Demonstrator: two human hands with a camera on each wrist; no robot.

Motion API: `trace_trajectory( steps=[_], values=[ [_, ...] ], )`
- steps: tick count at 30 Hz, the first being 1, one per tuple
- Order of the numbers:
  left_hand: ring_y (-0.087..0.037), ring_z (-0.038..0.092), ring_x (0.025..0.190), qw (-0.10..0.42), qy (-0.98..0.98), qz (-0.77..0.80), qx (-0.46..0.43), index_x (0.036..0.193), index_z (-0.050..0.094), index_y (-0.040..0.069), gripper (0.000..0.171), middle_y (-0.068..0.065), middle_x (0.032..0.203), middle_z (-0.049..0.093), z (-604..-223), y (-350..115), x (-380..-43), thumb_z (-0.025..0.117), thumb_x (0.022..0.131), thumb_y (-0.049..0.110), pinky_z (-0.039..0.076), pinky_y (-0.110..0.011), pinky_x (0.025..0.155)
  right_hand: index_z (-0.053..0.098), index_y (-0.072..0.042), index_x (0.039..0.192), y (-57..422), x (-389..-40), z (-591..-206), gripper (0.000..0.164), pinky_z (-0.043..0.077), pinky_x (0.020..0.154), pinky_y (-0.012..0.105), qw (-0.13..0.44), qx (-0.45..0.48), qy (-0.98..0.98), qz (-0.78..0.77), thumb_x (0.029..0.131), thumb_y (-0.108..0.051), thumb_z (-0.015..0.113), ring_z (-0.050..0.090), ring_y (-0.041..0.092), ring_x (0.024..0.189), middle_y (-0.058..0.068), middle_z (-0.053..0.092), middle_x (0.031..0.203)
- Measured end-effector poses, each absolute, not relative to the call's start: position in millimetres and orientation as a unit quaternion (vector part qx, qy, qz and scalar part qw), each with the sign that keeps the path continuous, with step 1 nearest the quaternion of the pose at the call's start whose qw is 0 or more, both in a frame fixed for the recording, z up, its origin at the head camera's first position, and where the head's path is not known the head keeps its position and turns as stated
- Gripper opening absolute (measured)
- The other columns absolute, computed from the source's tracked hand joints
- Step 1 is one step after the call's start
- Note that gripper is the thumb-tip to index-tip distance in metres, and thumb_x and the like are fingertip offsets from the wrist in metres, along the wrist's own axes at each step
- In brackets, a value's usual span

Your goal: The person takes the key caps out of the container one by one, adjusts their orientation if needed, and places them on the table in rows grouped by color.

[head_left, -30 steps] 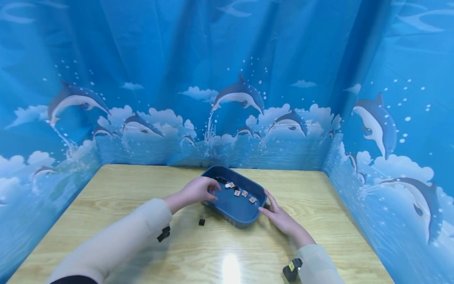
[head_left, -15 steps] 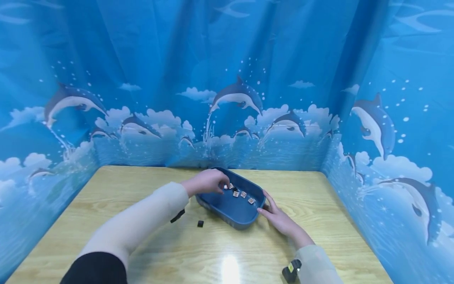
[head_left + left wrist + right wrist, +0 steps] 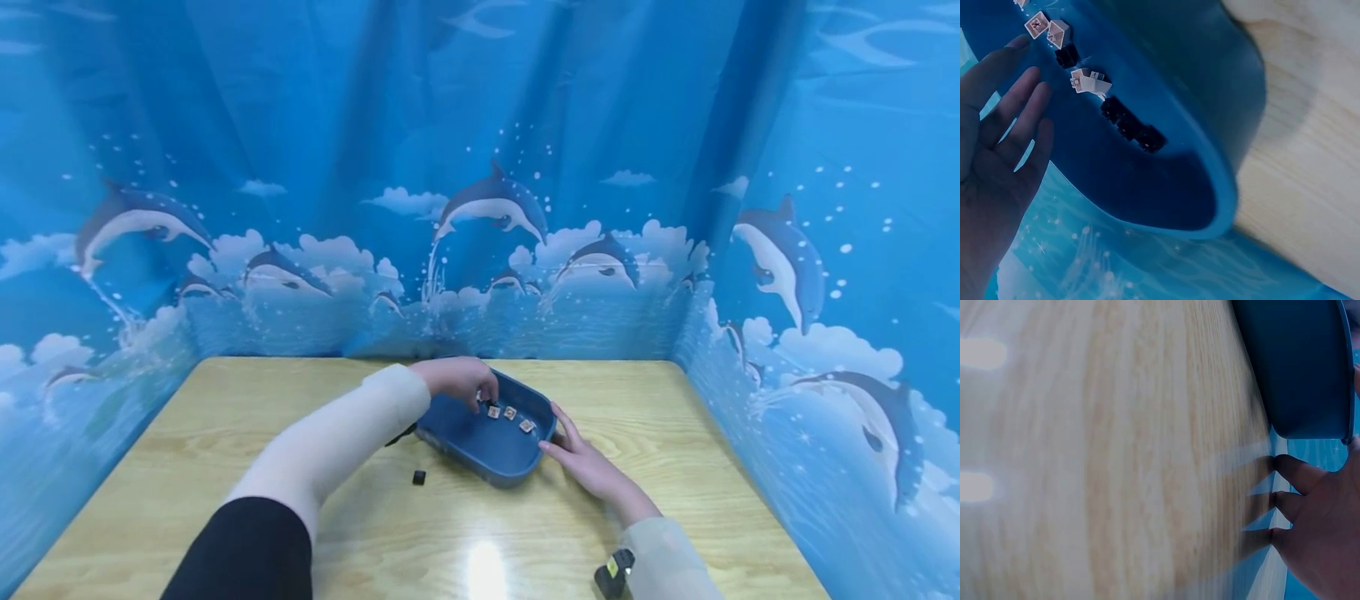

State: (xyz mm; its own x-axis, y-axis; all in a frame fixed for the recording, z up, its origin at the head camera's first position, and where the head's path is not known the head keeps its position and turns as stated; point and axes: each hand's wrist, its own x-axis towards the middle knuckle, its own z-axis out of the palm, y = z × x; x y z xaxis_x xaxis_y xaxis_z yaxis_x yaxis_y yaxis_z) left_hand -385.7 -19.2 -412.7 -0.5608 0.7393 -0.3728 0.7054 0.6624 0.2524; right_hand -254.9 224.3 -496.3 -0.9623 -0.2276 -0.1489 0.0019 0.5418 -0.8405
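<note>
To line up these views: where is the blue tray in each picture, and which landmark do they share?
Head: the blue tray is just right of centre, below the middle.
Left wrist: the blue tray runs from the top edge down past the middle.
Right wrist: the blue tray is top right, outer wall showing, cut off by the frame.
Shared landmark: the wooden table, visible in all three.

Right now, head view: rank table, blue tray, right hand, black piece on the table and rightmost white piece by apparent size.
1. Table
2. Blue tray
3. Right hand
Last: black piece and rightmost white piece, too alike to rank.
</note>
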Motion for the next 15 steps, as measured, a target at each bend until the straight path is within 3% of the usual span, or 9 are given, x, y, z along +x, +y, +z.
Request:
trace_trajectory(
  steps=[15],
  values=[
    [-0.013, 0.058, 0.111, 0.288, 0.867, 0.007, 0.406, 0.117, 0.071, 0.019, 0.033, 0.004, 0.119, 0.065, -423.6, 5.1, -405.9, 0.075, 0.086, 0.007, 0.051, -0.029, 0.087, 0.008, -0.028, 0.158, 225.0, -255.7, -498.2, 0.075, 0.017, 0.110, 0.062, 0.114, -0.065, 0.870, -0.475, 0.099, -0.043, 0.053, 0.035, 0.042, 0.136, 0.028, 0.039, 0.145]
  ],
)
